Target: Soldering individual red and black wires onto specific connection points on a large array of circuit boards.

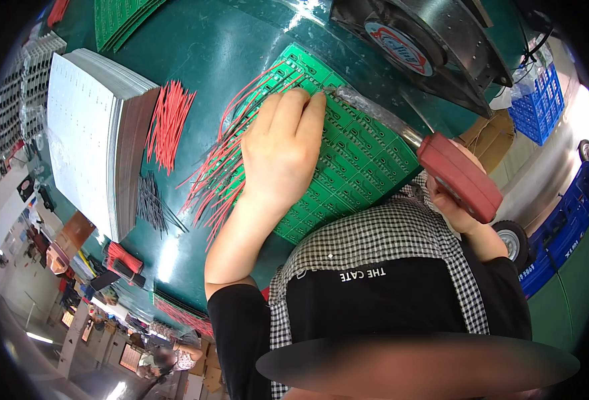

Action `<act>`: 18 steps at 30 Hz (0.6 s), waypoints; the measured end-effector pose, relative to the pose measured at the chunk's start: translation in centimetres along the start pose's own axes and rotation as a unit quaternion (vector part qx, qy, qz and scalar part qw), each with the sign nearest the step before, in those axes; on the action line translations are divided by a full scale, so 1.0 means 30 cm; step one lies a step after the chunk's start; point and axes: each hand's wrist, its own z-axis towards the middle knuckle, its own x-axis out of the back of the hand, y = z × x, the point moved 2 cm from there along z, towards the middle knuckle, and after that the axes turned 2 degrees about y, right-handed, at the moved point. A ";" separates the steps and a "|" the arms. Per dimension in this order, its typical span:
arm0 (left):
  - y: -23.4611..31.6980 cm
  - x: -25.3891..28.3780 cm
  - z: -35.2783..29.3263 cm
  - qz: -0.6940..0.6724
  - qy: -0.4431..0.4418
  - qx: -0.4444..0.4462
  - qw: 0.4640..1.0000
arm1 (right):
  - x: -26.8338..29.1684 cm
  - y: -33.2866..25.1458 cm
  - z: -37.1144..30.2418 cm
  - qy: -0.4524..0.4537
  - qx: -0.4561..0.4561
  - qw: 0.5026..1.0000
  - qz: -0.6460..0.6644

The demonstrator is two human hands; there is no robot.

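Observation:
My left hand rests on a green printed circuit board panel, its fingers bent and pressed together near the far edge. Its fingertips point down at the board, and what they pinch is hidden. Thin red and black wires fan out to the left from under this hand, some running along the far left edge of the board. My right hand is wrapped round the red handle of a soldering gun. The gun's metal shaft reaches left over the board, its front part looking wrapped in something clear and crinkled, towards my left fingertips.
A bundle of red wires and a bundle of black wires lie beside a thick stack of white sheets. More green boards lie at the far left. A metal fan stands far right, near a blue crate.

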 end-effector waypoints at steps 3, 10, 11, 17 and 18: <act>-0.010 -0.012 -0.001 0.012 0.012 -0.025 1.000 | 0.000 0.008 -0.004 0.013 0.035 0.999 -0.015; -0.009 -0.015 0.000 0.024 0.018 -0.050 0.998 | 0.004 0.017 -0.015 0.014 0.015 1.000 -0.005; -0.008 -0.015 0.001 0.024 0.019 -0.050 0.998 | 0.005 0.020 -0.017 0.016 -0.010 1.000 -0.023; -0.016 -0.030 0.012 0.032 0.028 -0.045 0.998 | -0.005 0.039 -0.030 0.014 -0.047 0.985 0.165; -0.024 -0.032 0.014 0.025 0.037 -0.040 0.998 | -0.014 0.034 -0.024 -0.010 -0.041 0.953 0.301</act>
